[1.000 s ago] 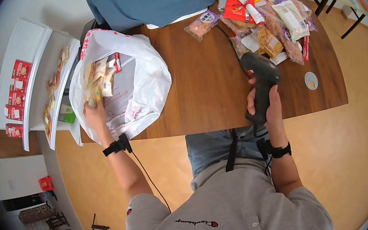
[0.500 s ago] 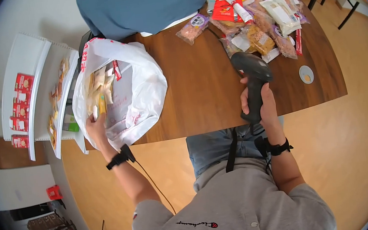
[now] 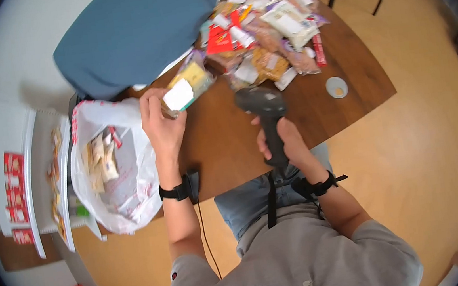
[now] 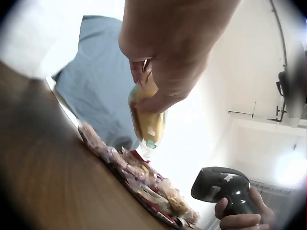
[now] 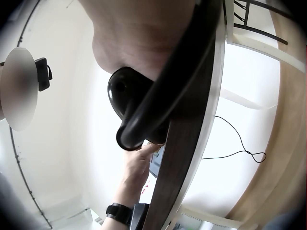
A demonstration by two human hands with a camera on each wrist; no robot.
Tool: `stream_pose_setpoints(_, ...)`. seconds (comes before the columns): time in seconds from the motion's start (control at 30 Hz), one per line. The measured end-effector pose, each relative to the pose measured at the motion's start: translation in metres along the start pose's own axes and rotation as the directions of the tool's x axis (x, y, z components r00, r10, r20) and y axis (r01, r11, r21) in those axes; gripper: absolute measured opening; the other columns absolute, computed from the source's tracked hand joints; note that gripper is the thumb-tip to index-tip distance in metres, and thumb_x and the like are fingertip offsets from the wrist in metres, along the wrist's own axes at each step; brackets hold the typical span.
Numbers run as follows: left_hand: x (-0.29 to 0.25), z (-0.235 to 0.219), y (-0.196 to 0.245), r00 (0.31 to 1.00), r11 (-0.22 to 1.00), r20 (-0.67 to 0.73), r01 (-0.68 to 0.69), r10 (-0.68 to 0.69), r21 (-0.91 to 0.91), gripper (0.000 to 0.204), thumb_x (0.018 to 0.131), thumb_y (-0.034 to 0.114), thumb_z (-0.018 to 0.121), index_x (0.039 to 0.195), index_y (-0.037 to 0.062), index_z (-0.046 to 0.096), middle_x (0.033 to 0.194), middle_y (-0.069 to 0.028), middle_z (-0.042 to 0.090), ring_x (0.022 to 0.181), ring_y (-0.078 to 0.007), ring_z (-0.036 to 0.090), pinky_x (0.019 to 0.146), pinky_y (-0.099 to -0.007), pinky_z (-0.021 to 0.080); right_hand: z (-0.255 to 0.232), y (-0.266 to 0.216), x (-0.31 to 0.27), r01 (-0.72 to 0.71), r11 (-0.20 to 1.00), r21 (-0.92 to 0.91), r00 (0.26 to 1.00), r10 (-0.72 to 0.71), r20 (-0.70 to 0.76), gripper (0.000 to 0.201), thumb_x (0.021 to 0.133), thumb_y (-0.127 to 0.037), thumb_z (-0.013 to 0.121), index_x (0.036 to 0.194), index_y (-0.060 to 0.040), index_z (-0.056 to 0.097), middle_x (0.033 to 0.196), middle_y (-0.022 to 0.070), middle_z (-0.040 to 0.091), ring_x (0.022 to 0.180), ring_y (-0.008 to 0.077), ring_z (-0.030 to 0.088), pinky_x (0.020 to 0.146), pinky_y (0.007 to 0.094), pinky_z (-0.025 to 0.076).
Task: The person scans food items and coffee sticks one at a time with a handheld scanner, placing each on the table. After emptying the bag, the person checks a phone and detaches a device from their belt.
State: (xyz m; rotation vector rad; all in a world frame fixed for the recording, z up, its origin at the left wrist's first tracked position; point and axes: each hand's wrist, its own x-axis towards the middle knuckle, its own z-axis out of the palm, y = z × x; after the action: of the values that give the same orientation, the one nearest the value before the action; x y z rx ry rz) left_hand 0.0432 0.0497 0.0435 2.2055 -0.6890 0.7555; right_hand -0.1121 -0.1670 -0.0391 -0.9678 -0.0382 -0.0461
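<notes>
My left hand [image 3: 163,131] grips a yellow snack package [image 3: 196,77] with a white label, held up over the table beside the bag. The left wrist view shows that package [image 4: 147,122] hanging from the fingers in clear wrapping. In my right hand [image 3: 293,145] is a black barcode scanner [image 3: 263,103], its handle wrapped by the fingers and its head toward the pile of snacks. The white plastic bag [image 3: 86,177] stands at the table's left with several packets [image 3: 106,161] inside. Close up, the scanner's handle [image 5: 125,88] and cable fill the right wrist view.
A heap of packaged snacks [image 3: 271,63] covers the far part of the wooden table [image 3: 317,118]. A round white sticker [image 3: 337,87] lies near its right edge. A blue cloth [image 3: 130,35] covers something behind the bag. White shelves [image 3: 31,184] with red boxes [image 3: 16,195] stand left.
My left hand has come out of the bag with the yellow snack package and moved right over the table. My right hand still holds the barcode scanner. The head view has turned right.
</notes>
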Motion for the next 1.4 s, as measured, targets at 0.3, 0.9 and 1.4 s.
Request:
stream_pose_setpoints(0.3, -0.010, 0.013, 0.010, 0.987, 0.994, 0.148, -0.049, 0.063, -0.098, 0.042, 0.060, -0.010, 0.070, 0.099, 0.0007, 0.060, 0.106, -0.0135, 0.057, 0.100, -0.0317, 0.059, 0.087, -0.0368, 0.049, -0.001, -0.001, 0.001, -0.015, 0.999, 0.033, 0.996, 0.013, 0.084, 0.057, 0.103, -0.053, 0.035, 0.127, -0.0029, 0.049, 0.077, 0.0085, 0.061, 0.058, 0.0099, 0.054, 0.057, 0.0245, 0.045)
stream_pose_setpoints(0.9, 0.001, 0.018, -0.026, 0.961, 0.769, 0.160, 0.277, -0.226, -0.576, 0.048, 0.072, -0.005, 0.077, 0.113, 0.0010, 0.053, 0.106, -0.0058, 0.058, 0.099, -0.0143, 0.056, 0.089, -0.0283, 0.046, 0.001, -0.003, 0.003, -0.031, 0.998, 0.046, 0.995, 0.026, 0.100, 0.055, 0.103, -0.051, 0.037, 0.128, -0.0040, 0.049, 0.076, 0.0075, 0.060, 0.058, 0.0105, 0.055, 0.058, 0.0248, 0.044)
stream_pose_setpoints(1.4, 0.060, 0.112, 0.017, 0.969, 0.863, 0.130, 0.248, -0.212, -0.441, 0.061, 0.085, 0.027, 0.078, 0.129, -0.0042, 0.048, 0.125, -0.0194, 0.057, 0.117, -0.0214, 0.057, 0.095, -0.0326, 0.048, 0.002, -0.002, 0.000, -0.032, 0.999, 0.033, 0.999, 0.031, 0.035, 0.058, 0.102, -0.053, 0.036, 0.128, -0.0026, 0.049, 0.075, 0.0073, 0.061, 0.058, 0.0107, 0.056, 0.055, 0.0247, 0.046)
